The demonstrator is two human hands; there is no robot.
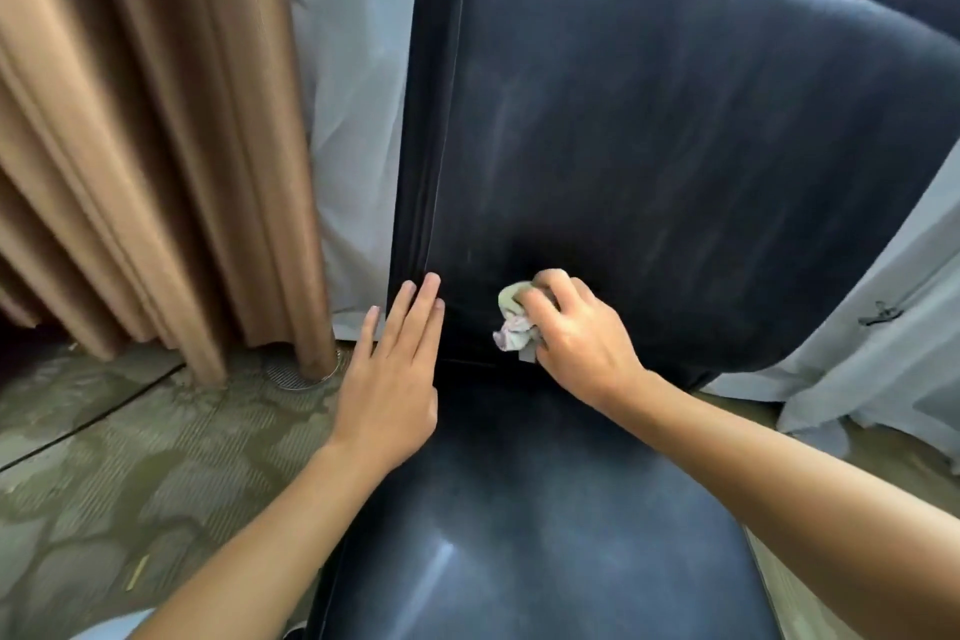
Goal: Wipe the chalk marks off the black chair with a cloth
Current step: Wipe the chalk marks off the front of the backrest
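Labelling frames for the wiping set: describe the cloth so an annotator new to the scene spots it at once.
Start at the black chair that fills the middle of the view and drop to the bottom of its backrest, just above the seat crease. There the right hand grips a small crumpled cloth against the dark surface. It is the only pale, wadded thing on the chair, greenish-white with a pinkish patch.

Black chair point(675, 146), brown curtain point(130, 120)

A brown curtain point(130, 130) hangs at the upper left. A pale grey curtain point(358, 83) hangs beside it. At the lower left, a green patterned carpet point(119, 473) covers the floor.
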